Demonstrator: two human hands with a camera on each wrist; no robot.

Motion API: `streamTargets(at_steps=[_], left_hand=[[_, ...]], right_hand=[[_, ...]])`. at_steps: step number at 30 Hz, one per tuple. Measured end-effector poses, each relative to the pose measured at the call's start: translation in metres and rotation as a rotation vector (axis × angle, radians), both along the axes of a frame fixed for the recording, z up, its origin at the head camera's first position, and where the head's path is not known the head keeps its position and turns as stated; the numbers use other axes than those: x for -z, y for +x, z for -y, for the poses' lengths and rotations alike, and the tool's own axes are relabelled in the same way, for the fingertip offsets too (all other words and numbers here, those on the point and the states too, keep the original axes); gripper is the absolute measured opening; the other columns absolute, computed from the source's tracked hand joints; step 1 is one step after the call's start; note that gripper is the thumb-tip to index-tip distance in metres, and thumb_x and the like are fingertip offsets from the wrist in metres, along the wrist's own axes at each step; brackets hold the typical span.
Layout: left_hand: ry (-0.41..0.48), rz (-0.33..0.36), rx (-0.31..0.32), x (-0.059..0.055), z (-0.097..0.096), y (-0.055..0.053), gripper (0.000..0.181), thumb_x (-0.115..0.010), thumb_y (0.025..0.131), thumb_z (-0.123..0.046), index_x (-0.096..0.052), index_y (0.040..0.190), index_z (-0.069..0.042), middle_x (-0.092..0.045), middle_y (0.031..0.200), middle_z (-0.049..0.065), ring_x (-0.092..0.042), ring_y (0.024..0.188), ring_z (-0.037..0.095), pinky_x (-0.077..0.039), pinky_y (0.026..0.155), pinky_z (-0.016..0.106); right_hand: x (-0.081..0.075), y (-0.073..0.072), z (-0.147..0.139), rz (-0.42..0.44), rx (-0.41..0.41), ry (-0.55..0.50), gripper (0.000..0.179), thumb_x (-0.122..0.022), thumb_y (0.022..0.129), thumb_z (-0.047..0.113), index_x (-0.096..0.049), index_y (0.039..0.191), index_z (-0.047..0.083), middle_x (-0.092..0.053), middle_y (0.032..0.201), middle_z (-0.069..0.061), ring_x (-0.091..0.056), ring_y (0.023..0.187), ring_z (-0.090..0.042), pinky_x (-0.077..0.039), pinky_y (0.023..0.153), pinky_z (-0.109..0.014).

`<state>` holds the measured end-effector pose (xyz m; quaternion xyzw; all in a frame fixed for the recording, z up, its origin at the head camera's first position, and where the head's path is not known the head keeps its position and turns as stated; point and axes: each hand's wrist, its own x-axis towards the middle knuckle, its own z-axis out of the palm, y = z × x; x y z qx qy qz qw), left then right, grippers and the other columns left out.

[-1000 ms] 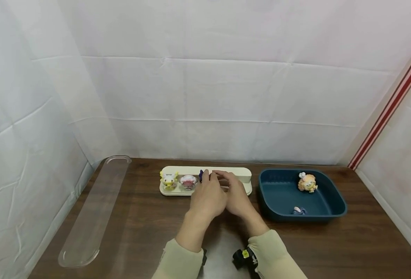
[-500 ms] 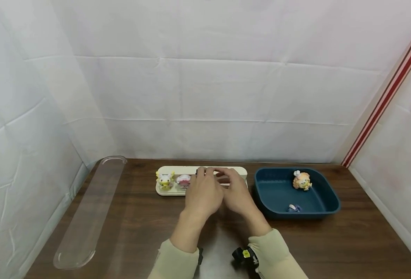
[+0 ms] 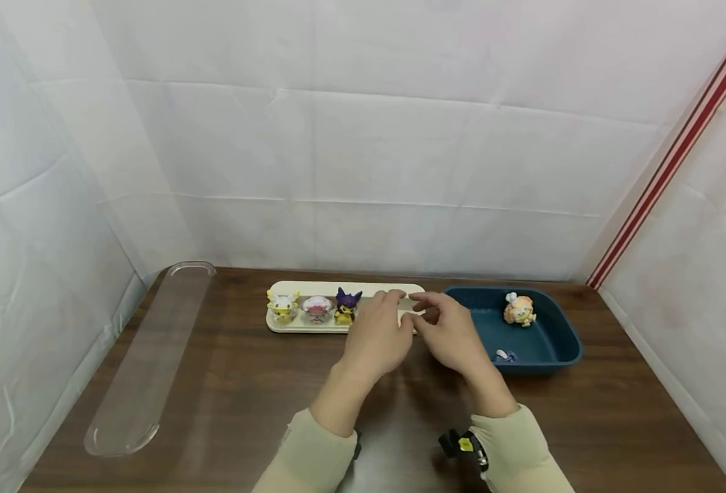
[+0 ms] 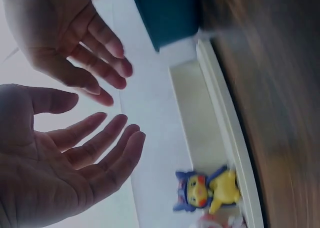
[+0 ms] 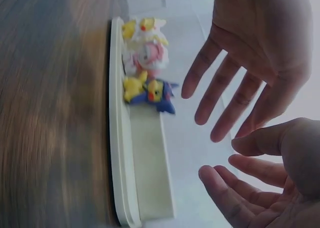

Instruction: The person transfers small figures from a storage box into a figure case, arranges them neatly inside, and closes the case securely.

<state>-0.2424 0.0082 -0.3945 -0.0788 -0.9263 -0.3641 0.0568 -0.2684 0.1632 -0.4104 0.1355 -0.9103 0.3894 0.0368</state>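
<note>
My left hand (image 3: 380, 335) and right hand (image 3: 455, 332) hang over the right part of a long cream tray (image 3: 332, 286), loosely curved and facing each other. Both wrist views show nothing between the fingers of my left hand (image 4: 55, 178) or my right hand (image 5: 255, 198). Three small figurines stand side by side at the tray's left: a yellow-and-white one (image 3: 283, 308), a pink-and-white one (image 3: 317, 309) and a purple-eared yellow one (image 3: 347, 308). Nearest my left hand is the purple-eared one. My hands partly cover the tray's right end in the head view.
A dark blue bin (image 3: 560, 356) stands right of the tray, partly behind my right hand. It holds an orange figurine (image 3: 519, 310) and a small blue-grey one (image 3: 504, 356). At the left lies a long transparent cover (image 3: 153, 356). White sheets hang behind the table.
Both hands have come away from the purple-eared figurine and moved to the right. That figurine, mostly hidden before, now stands uncovered in the tray. The head view has shifted slightly.
</note>
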Motion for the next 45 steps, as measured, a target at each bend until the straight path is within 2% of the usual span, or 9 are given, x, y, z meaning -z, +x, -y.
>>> streamTargets(at_steps=[6, 10, 14, 17, 25, 30, 34, 39, 45], left_hand=[[-0.056, -0.033, 0.072, 0.004, -0.021, -0.001, 0.044, -0.056, 0.106, -0.027, -0.057, 0.145, -0.007, -0.063, 0.136, 0.012, -0.060, 0.125, 0.032, -0.053, 0.101, 0.052], [-0.102, -0.055, 0.120, 0.006, -0.032, -0.002, 0.043, -0.057, 0.105, -0.026, -0.058, 0.143, -0.005, -0.064, 0.133, 0.012, -0.061, 0.122, 0.029, -0.053, 0.103, 0.046], [-0.108, -0.047, 0.159, 0.009, -0.042, -0.004, 0.045, -0.057, 0.105, -0.026, -0.056, 0.145, -0.005, -0.061, 0.139, 0.013, -0.059, 0.129, 0.029, -0.050, 0.110, 0.041], [-0.120, -0.037, 0.179, 0.010, -0.050, -0.006, 0.046, -0.056, 0.106, -0.026, -0.055, 0.147, -0.006, -0.061, 0.140, 0.011, -0.057, 0.131, 0.028, -0.049, 0.111, 0.040], [-0.231, -0.028, 0.244, 0.012, -0.070, -0.010, 0.044, -0.056, 0.106, -0.026, -0.057, 0.145, -0.008, -0.064, 0.133, 0.007, -0.062, 0.122, 0.023, -0.051, 0.107, 0.033], [-0.277, -0.014, 0.280, 0.014, -0.084, -0.013, 0.042, -0.058, 0.105, -0.027, -0.060, 0.144, -0.010, -0.067, 0.129, 0.004, -0.066, 0.116, 0.019, -0.055, 0.099, 0.029], [-0.294, -0.002, 0.317, 0.017, -0.096, -0.017, 0.040, -0.059, 0.104, -0.027, -0.062, 0.141, -0.011, -0.069, 0.125, 0.002, -0.068, 0.111, 0.014, -0.057, 0.093, 0.026], [-0.305, 0.030, 0.336, 0.023, -0.109, -0.021, 0.040, -0.060, 0.105, -0.031, -0.062, 0.140, -0.013, -0.070, 0.124, 0.000, -0.068, 0.109, 0.013, -0.058, 0.089, 0.027], [-0.316, 0.062, 0.359, 0.027, -0.122, -0.027, 0.041, -0.059, 0.105, -0.034, -0.061, 0.141, -0.014, -0.070, 0.126, 0.001, -0.068, 0.108, 0.013, -0.058, 0.090, 0.028]], right_hand=[[-0.004, -0.001, -0.026, -0.015, 0.020, 0.080, 0.036, -0.065, 0.102, 0.018, -0.066, 0.138, 0.014, -0.070, 0.121, -0.012, -0.070, 0.109, -0.033, -0.059, 0.083, -0.047], [-0.004, -0.002, -0.040, -0.002, 0.027, 0.126, 0.038, -0.065, 0.102, 0.021, -0.065, 0.139, 0.012, -0.069, 0.123, -0.014, -0.069, 0.110, -0.034, -0.059, 0.081, -0.046], [-0.005, -0.003, -0.052, 0.016, 0.035, 0.149, 0.038, -0.064, 0.103, 0.023, -0.065, 0.139, 0.011, -0.069, 0.123, -0.015, -0.068, 0.110, -0.035, -0.059, 0.081, -0.045], [-0.006, -0.003, -0.060, 0.030, 0.038, 0.164, 0.038, -0.064, 0.103, 0.023, -0.065, 0.139, 0.010, -0.070, 0.122, -0.014, -0.069, 0.110, -0.034, -0.059, 0.082, -0.045], [-0.010, -0.004, -0.080, 0.110, 0.052, 0.204, 0.038, -0.063, 0.104, 0.026, -0.066, 0.136, 0.007, -0.072, 0.123, -0.015, -0.069, 0.110, -0.033, -0.059, 0.086, -0.048], [-0.008, -0.007, -0.094, 0.157, 0.062, 0.241, 0.038, -0.062, 0.104, 0.026, -0.067, 0.135, 0.005, -0.072, 0.123, -0.017, -0.069, 0.111, -0.034, -0.059, 0.087, -0.049], [-0.004, -0.011, -0.106, 0.189, 0.068, 0.274, 0.037, -0.061, 0.104, 0.023, -0.067, 0.134, 0.002, -0.072, 0.123, -0.018, -0.069, 0.110, -0.034, -0.058, 0.086, -0.048], [0.001, -0.014, -0.116, 0.226, 0.087, 0.318, 0.036, -0.060, 0.103, 0.021, -0.068, 0.132, 0.002, -0.073, 0.119, -0.016, -0.069, 0.100, -0.030, -0.056, 0.082, -0.046], [0.005, -0.018, -0.129, 0.263, 0.110, 0.362, 0.037, -0.061, 0.102, 0.021, -0.067, 0.132, 0.000, -0.073, 0.120, -0.020, -0.067, 0.111, -0.038, -0.056, 0.087, -0.053]])
